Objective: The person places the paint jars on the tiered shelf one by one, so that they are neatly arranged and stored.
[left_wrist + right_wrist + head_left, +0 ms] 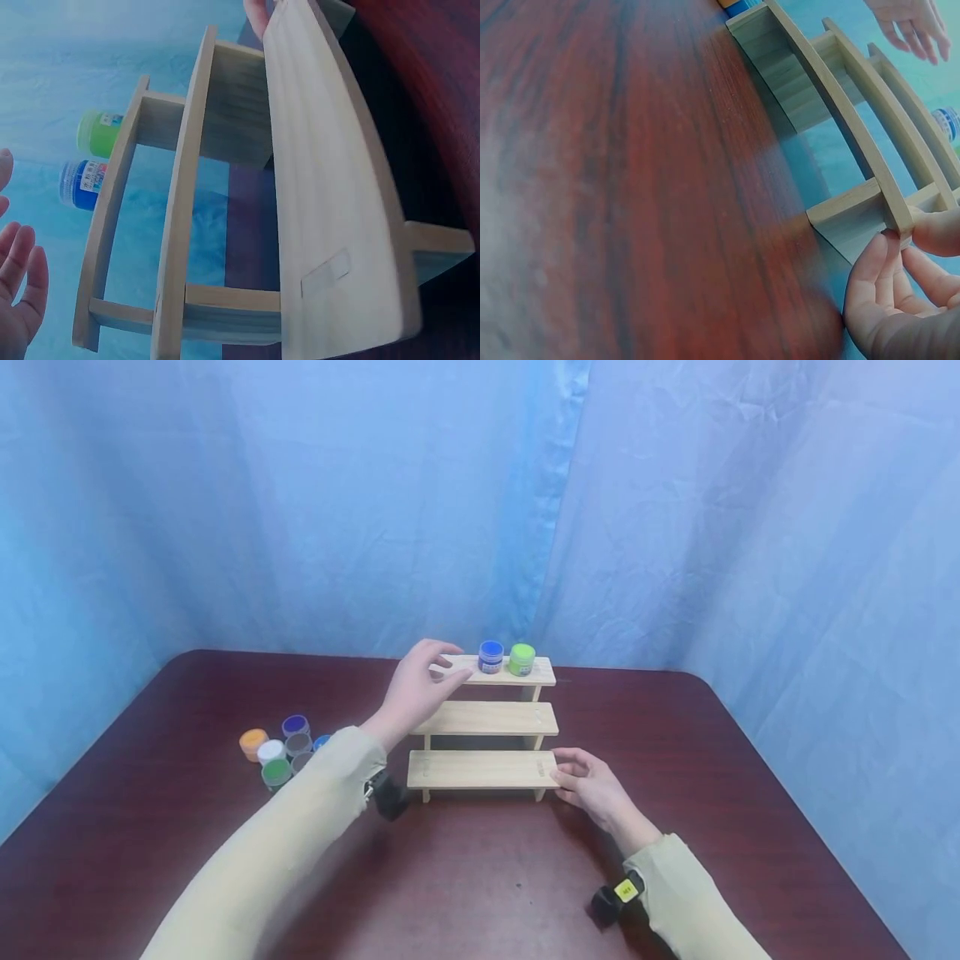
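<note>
A three-step wooden display rack (pixel 480 768) stands on the table. On its top step sit a blue paint jar (pixel 491 657) and a light green paint jar (pixel 522 660), side by side. My left hand (pixel 423 683) hovers over the left end of that top step, thumb and fingers apart and nothing between them, just left of the blue jar. In the left wrist view, those fingers (pixel 19 266) are spread, away from both jars. With thumb and fingertips, my right hand (pixel 592 787) pinches the right end of the lowest step, also seen in the right wrist view.
Left of the rack, several more jars stand grouped on the dark red table (pixel 480 877), among them an orange jar (pixel 253 743), a white jar (pixel 272 752) and a green jar (pixel 276 772). My left forearm partly covers this group. Blue curtains (pixel 375 510) hang behind the table.
</note>
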A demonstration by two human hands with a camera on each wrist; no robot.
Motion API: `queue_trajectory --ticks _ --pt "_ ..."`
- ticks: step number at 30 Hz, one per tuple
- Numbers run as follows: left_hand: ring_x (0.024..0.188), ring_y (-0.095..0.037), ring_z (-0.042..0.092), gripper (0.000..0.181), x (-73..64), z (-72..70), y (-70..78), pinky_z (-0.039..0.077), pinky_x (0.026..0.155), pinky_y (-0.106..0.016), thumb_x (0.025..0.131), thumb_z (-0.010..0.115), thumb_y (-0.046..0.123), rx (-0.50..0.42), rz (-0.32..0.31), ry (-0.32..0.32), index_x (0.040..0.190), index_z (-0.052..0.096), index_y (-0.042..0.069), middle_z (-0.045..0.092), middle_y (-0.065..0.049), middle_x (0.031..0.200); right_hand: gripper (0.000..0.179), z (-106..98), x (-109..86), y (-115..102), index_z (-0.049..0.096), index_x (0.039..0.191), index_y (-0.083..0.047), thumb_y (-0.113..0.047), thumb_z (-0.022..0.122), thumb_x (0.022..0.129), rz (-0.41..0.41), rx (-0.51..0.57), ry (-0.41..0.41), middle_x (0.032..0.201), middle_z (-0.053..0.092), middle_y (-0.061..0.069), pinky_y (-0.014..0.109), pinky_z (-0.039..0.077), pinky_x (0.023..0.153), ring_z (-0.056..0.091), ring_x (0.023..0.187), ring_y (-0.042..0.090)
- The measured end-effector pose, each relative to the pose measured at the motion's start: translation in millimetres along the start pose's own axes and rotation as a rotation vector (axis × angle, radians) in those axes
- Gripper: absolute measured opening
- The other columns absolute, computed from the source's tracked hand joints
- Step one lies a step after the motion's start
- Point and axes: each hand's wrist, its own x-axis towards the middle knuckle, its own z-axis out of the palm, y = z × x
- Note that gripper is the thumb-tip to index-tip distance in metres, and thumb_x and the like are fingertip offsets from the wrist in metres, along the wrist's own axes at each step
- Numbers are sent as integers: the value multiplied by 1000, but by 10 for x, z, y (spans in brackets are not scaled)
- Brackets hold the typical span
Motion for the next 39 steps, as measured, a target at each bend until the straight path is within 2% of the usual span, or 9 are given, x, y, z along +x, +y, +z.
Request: queue_trajectory --ticks 5,12,19,23,27,32,39 --pt "100 -28 60 33 -93 -1 -12 54 86 -36 85 67 20 -44 24 38 112 61 2 57 -13 114 43 -6 -5 -3 39 133 2 0 52 91 10 -8 5 89 57 -1 20 52 69 59 75 3" --pt "93 -28 62 28 -197 19 -58 54 83 -40 85 67 18 -89 55 76 107 63 1 59 -14 108 43 -12 1 -5 39 133 2 0 50 92 15 6 13 89 57 -1 19 52 67 58 74 4" --pt "92 -29 62 24 -290 5 -121 53 83 -42 84 68 14 -92 62 77 105 64 3 60 -14 104 43 -15 1 0 39 133 2 -2 51 92 9 4 14 89 57 -1 20 52 67 58 74 4" --pt "93 -26 61 25 -370 -34 -121 53 84 -39 84 68 15 -75 62 70 106 64 4 61 -14 103 43 -20 1 -3 39 133 2 -2 51 92 11 1 16 89 57 -1 20 52 67 58 74 4" --pt "94 -25 61 24 -456 -93 -117 54 82 -41 83 68 14 -72 69 76 105 64 5 61 -15 104 43 -20 6 1 39 133 2 -1 51 92 13 3 17 89 57 -1 19 53 67 58 73 4" --pt "94 -22 61 23 -556 -172 -128 53 82 -39 84 68 15 -73 62 97 105 64 7 61 -9 106 42 -21 7 -13 41 132 2 0 51 91 19 1 22 88 57 -1 19 53 66 58 72 4" --pt "92 -23 60 23 -661 -265 -180 54 82 -36 82 69 12 -105 52 99 104 64 5 60 -9 105 43 -21 3 -12 40 132 2 -1 52 91 12 -5 20 88 57 0 20 52 67 58 73 5"
